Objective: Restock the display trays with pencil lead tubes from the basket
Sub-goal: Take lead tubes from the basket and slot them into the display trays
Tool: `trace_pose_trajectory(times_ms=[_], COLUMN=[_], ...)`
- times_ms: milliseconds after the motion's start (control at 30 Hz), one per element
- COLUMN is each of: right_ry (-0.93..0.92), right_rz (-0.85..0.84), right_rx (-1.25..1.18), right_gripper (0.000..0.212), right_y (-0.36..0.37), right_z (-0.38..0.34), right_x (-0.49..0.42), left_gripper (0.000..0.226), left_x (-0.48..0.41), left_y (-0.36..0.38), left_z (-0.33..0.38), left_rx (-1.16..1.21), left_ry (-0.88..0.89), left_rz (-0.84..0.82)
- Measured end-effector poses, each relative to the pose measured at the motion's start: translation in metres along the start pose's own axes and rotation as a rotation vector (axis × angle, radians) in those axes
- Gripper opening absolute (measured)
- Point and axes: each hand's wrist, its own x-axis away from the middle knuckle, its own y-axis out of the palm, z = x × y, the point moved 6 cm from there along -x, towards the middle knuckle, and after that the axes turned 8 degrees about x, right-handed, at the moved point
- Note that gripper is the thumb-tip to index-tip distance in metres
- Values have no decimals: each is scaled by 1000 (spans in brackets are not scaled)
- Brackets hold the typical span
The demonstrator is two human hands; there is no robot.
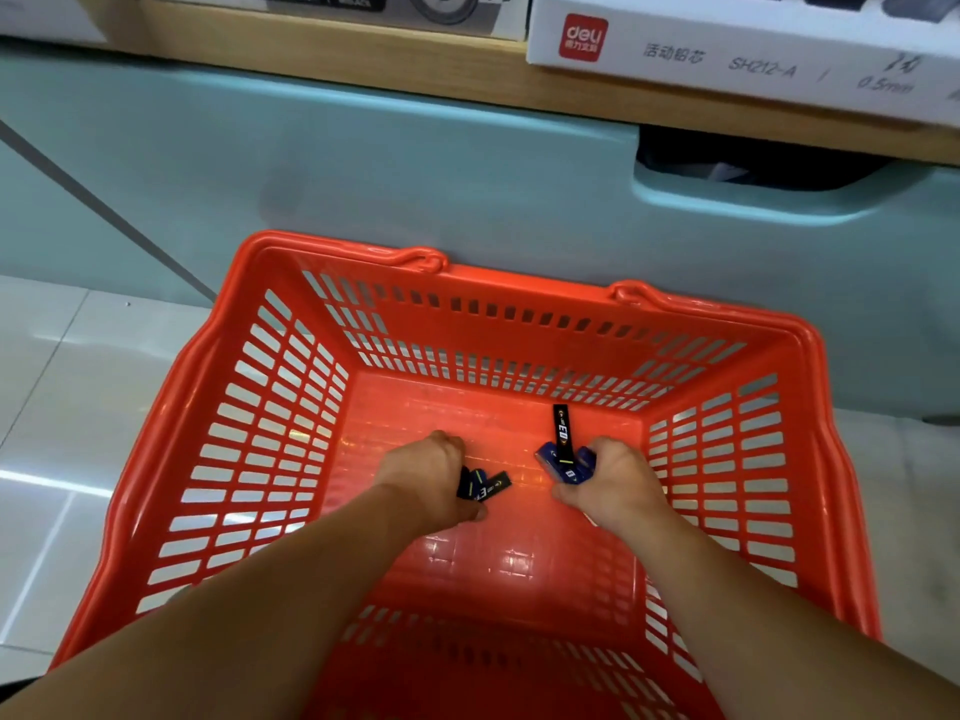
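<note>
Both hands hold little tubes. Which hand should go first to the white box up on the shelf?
Probably the right hand. It grips a bunch of tubes, and the white box sits up on the right side, above it. The left hand would have to cross over.

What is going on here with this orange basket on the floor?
A person reaches with both hands into the orange basket, which stands on the floor before a wooden shelf. The left hand grips a few dark lead tubes. The right hand grips a bunch of blue tubes, with one black tube sticking out toward the far wall. None of these is on the shelf yet, where a white display box stands.
</note>
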Motion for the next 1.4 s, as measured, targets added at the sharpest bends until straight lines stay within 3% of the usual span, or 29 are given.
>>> trace_pose_trajectory(times_ms=[267,500,600,833,1067,1167,1267,1400], right_ry=[-3,34,48,-15,-145,-205,-281,-389], right_rz=[4,-111,-205,-346,-367,-356,-349,-361], right_rx=[-81,-232,-303,-498,-536,-598,-589,-531], right_gripper=[30,22,25,32,31,23,21,14], right_y=[6,-1,-4,1,-21,-42,-65,-99], right_z=[3,10,11,-11,-54,-71,-87,-114], right_x=[11,22,33,62,99,121,149,199], left_gripper=[52,43,45,22,7,5,26,49], left_x=[8,14,20,44,80,95,115,155], left_y=[8,-2,-3,-21,-50,-69,-99,-142], left_z=[-9,-7,-15,-10,7,1,2,23], left_rx=[165,112,154,610,1166,1224,1322,1477], left_ry=[-12,-19,-76,-205,-171,-128,-55,68], left_rz=[13,31,-42,-77,-41,59,166,86])
